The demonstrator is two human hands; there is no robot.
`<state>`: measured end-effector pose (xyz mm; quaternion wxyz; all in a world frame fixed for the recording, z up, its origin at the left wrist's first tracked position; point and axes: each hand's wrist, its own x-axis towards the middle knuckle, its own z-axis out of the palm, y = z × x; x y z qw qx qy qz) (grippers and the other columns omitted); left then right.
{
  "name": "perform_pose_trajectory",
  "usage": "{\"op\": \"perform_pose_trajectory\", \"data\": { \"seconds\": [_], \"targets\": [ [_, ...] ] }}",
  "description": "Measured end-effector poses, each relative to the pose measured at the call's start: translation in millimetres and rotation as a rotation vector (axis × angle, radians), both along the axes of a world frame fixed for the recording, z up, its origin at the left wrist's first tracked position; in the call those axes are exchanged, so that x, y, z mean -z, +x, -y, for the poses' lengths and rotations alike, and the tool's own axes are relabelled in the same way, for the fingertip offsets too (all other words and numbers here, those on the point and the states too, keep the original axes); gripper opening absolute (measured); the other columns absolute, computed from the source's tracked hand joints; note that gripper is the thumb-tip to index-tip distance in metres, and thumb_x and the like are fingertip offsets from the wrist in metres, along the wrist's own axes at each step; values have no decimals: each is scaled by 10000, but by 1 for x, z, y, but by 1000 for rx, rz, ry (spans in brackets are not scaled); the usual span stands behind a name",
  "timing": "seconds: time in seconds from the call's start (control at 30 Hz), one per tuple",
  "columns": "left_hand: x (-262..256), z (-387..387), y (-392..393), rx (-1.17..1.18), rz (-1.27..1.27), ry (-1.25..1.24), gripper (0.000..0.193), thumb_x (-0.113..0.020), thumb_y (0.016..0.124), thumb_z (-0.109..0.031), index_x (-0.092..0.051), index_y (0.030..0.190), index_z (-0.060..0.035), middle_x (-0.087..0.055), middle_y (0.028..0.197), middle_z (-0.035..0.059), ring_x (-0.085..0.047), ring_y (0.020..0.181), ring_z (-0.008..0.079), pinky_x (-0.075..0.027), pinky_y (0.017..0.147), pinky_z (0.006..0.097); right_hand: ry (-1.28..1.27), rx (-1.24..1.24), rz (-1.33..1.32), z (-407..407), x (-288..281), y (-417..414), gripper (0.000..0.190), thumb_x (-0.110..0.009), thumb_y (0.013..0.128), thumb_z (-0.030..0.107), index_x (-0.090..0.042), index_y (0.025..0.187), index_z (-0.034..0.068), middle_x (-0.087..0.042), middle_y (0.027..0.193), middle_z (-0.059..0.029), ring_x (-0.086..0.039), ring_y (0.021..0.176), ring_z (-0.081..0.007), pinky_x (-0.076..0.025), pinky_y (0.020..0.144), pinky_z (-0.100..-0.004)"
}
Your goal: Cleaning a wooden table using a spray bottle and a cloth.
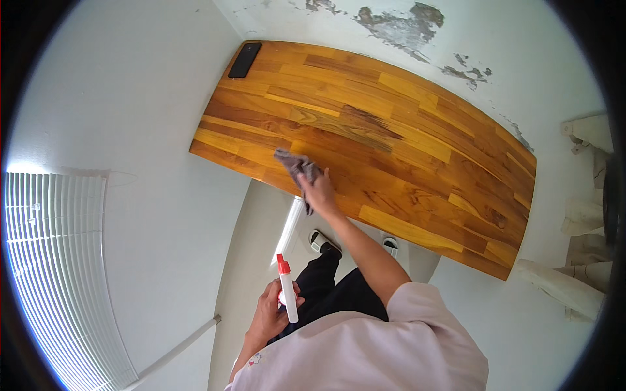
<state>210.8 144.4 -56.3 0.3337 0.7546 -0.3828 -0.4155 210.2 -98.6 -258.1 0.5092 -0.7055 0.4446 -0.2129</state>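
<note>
My right hand (321, 194) grips a crumpled grey-brown cloth (297, 165) over the near edge of a wooden tabletop (381, 178). One end of the cloth spreads over the planks and another hangs down past the edge. Lower in the view, my left hand (270, 305) holds what looks like a spray bottle (288, 298), with a white top and a red nozzle pointing towards the tabletop. The lower part of the bottle is hidden beneath its top and my fingers.
A black smartphone (245, 60) lies in the tabletop's far left corner. White walls (146, 97) border the wood, and paint peels (403, 29) behind it. Window blinds (56, 264) are at left; pale fabric (584, 215) hangs at right. My sandalled foot (323, 242) stands on the floor below.
</note>
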Motion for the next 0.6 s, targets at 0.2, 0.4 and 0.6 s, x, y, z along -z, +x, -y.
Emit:
{"op": "perform_pose_trajectory", "data": {
  "seconds": [0.2, 0.4, 0.6],
  "targets": [
    [8, -1, 56, 39, -32, -34, 311, -754, 796, -70, -540, 1020, -38, -631, 959, 82, -611, 894, 299, -501, 778, 397, 35, 446, 231, 72, -16, -68, 556, -644, 906, 371, -512, 1275, -23, -589, 1221, -172, -566, 1098, -258, -438, 928, -335],
    [17, 2, 81, 43, -72, -81, 285, -754, 798, -81, -559, 998, -28, -618, 948, 96, -610, 879, 302, -496, 773, 385, -826, -129, -556, 67, -10, -107, 790, -699, 835, 423, -314, 1497, 232, -216, 1573, -124, -171, 1446, -362, -145, 1124, -624],
    [21, 13, 99, -4, -134, -51, 266, -754, 800, -91, -566, 978, -29, -609, 941, 111, -617, 877, 305, -497, 767, 386, -806, -438, -596, 89, 9, -66, 712, -668, 833, 482, -371, 1464, 341, -186, 1596, -34, -92, 1473, -335, -48, 1094, -712]
  ]
}}
